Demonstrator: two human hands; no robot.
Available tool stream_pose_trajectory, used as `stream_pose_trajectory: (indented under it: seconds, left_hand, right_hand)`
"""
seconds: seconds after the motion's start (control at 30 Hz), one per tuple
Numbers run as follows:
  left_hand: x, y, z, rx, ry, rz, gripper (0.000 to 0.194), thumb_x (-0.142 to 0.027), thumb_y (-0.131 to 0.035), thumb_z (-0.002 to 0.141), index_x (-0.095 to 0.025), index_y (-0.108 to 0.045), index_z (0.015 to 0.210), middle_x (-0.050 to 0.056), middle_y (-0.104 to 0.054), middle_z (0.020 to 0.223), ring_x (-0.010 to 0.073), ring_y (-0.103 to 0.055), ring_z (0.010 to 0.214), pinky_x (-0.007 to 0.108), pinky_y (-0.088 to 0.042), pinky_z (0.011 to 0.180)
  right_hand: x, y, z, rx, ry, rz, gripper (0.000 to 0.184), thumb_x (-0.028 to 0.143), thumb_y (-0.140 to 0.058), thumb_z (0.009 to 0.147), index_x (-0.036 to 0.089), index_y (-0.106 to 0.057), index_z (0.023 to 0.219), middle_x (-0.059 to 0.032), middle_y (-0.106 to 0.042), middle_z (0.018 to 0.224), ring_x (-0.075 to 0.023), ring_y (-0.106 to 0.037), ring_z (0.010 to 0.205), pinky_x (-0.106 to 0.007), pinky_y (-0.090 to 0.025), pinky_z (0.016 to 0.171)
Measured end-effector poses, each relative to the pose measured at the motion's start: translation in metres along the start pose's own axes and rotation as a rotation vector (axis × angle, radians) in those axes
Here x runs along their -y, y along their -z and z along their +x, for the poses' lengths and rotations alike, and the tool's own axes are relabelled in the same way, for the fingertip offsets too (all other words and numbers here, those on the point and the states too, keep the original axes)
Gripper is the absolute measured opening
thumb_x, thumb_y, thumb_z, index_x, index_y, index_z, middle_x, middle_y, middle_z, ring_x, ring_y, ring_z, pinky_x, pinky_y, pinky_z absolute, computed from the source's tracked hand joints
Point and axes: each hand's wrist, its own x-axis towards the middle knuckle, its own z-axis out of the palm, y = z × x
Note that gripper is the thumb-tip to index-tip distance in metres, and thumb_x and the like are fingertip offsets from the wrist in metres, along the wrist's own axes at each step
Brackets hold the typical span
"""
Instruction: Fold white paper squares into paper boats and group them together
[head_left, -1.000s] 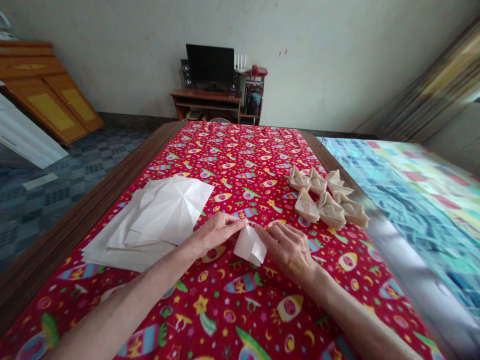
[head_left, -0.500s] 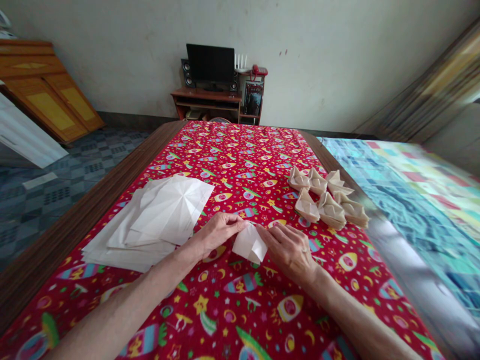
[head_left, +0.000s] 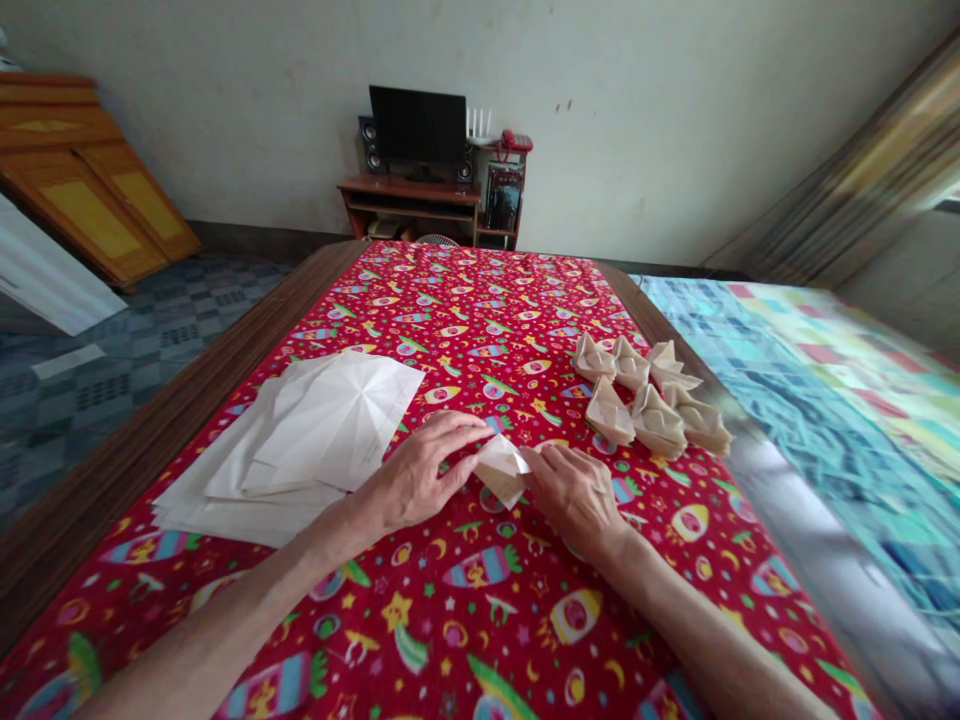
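Note:
A small folded white paper piece (head_left: 501, 468) lies on the red patterned tablecloth (head_left: 465, 600) between my hands. My left hand (head_left: 420, 470) pinches its left side, fingers curled over it. From the right, my right hand (head_left: 574, 492) presses and grips the other edge. To the left lies a stack of creased white paper sheets (head_left: 300, 440). Several finished folded paper boats (head_left: 649, 400) sit in a cluster at the right of the cloth.
The wooden table edge (head_left: 150, 430) runs along the left. A bed with a blue patchwork cover (head_left: 825, 400) lies at the right. A desk with a monitor (head_left: 418, 125) stands at the far wall, a wooden cabinet (head_left: 82, 200) at the left.
The paper piece has gone from standing upright to lying lower and more folded between my hands. My left fingers have come over it. The view shifted slightly.

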Motion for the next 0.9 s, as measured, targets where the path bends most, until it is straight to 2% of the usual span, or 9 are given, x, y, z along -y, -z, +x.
stream_pose_trajectory:
  seconds: [0.1, 0.17, 0.27, 0.37, 0.5, 0.77, 0.9]
  left_hand:
    - [-0.002, -0.007, -0.009, 0.052, -0.060, 0.084, 0.032, -0.024, -0.055, 0.088, -0.021, -0.057, 0.120, 0.007, -0.058, 0.115, 0.0202, -0.052, 0.110, 0.036, -0.046, 0.097]
    - [-0.001, -0.014, -0.012, 0.047, -0.061, 0.135, 0.025, -0.022, -0.053, 0.090, -0.021, -0.060, 0.114, 0.005, -0.060, 0.107, 0.0190, -0.053, 0.103, 0.035, -0.049, 0.091]
    - [-0.001, -0.019, -0.013, 0.053, -0.053, 0.226, 0.023, -0.019, -0.045, 0.094, -0.021, -0.060, 0.111, 0.003, -0.059, 0.098, 0.0178, -0.053, 0.095, 0.032, -0.050, 0.084]
    - [-0.002, -0.017, -0.014, 0.118, -0.078, 0.313, 0.022, -0.018, -0.042, 0.096, -0.020, -0.060, 0.108, 0.003, -0.057, 0.094, 0.0181, -0.051, 0.092, 0.032, -0.049, 0.082]
    - [-0.003, -0.013, -0.015, 0.183, -0.082, 0.325, 0.023, -0.015, -0.038, 0.096, -0.019, -0.059, 0.106, 0.002, -0.054, 0.094, 0.0173, -0.050, 0.092, 0.030, -0.046, 0.083]
    - [-0.005, -0.004, -0.008, 0.288, -0.121, 0.439, 0.020, -0.013, -0.042, 0.094, -0.019, -0.057, 0.107, 0.002, -0.053, 0.094, 0.0173, -0.051, 0.091, 0.029, -0.045, 0.081]
    - [-0.007, -0.005, -0.008, 0.280, -0.156, 0.500, 0.019, -0.016, -0.043, 0.095, -0.017, -0.057, 0.107, 0.003, -0.054, 0.096, 0.0188, -0.050, 0.091, 0.032, -0.045, 0.084]
  right_hand:
    - [0.002, 0.000, 0.002, 0.037, -0.001, -0.008, 0.013, 0.016, -0.052, 0.088, 0.017, -0.062, 0.079, -0.0015, -0.058, 0.069, -0.0140, -0.048, 0.062, -0.029, -0.028, 0.056]
    - [0.004, 0.002, 0.003, 0.052, -0.022, -0.011, 0.014, 0.016, -0.052, 0.087, 0.018, -0.061, 0.077, -0.0020, -0.058, 0.070, -0.0144, -0.048, 0.064, -0.029, -0.028, 0.056]
    - [0.003, 0.005, 0.002, 0.032, -0.033, 0.022, 0.013, 0.018, -0.051, 0.089, 0.018, -0.063, 0.090, -0.0035, -0.060, 0.078, -0.0152, -0.049, 0.068, -0.028, -0.030, 0.055]
    - [0.000, 0.006, 0.000, -0.008, 0.030, 0.092, 0.019, 0.019, -0.047, 0.092, 0.018, -0.062, 0.102, -0.0052, -0.062, 0.087, -0.0153, -0.050, 0.073, -0.026, -0.034, 0.059]
    - [-0.006, 0.003, -0.004, -0.006, 0.116, 0.169, 0.019, 0.019, -0.046, 0.093, 0.018, -0.064, 0.099, -0.0054, -0.060, 0.087, -0.0156, -0.050, 0.076, -0.026, -0.037, 0.061]
    - [-0.009, 0.000, -0.006, 0.087, 0.104, 0.195, 0.019, 0.015, -0.047, 0.092, 0.019, -0.064, 0.101, -0.0049, -0.058, 0.084, -0.0152, -0.049, 0.078, -0.024, -0.036, 0.060]
    - [-0.006, 0.004, -0.005, 0.111, 0.113, 0.153, 0.019, 0.017, -0.048, 0.092, 0.017, -0.064, 0.101, -0.0064, -0.058, 0.086, -0.0166, -0.049, 0.079, -0.026, -0.038, 0.062]
